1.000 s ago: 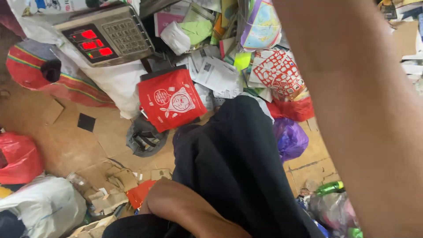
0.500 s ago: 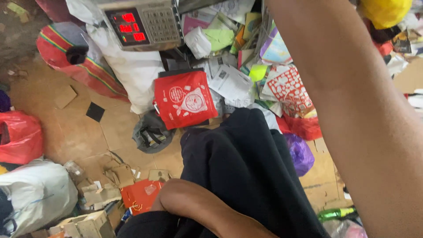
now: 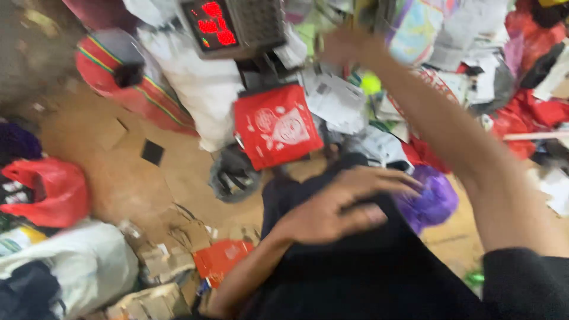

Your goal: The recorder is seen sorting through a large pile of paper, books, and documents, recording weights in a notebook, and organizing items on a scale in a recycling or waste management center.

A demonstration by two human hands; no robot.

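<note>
Fingers (image 3: pixel 385 181) of the left hand (image 3: pixel 332 207) lie spread and open, palm down, resting on the dark trouser leg (image 3: pixel 355 266) of the seated person, gripping nothing. That forearm comes up from the lower edge of the view, bent at the wrist. Across the frame, the right arm stretches up and away, fully extended, and the right hand (image 3: pixel 344 47) reaches into the heap of papers and packaging (image 3: pixel 344 101) just beside the weighing scale (image 3: pixel 234 26); motion blur hides whether its fingers are open or closed. One scale with a red lit display sits at the top, above a white sack (image 3: pixel 189 89). One red printed bag (image 3: pixel 277 125) leans just below the scale, near the knee. One red plastic bag (image 3: pixel 50 189) sits at the left on the cardboard-covered floor (image 3: pixel 118 172), its contents hidden. One purple plastic bag (image 3: pixel 432 201) lies just beside the left fingertips, bulging, contents unseen. One striped red sack (image 3: pixel 112 77) stands at the upper left.
</note>
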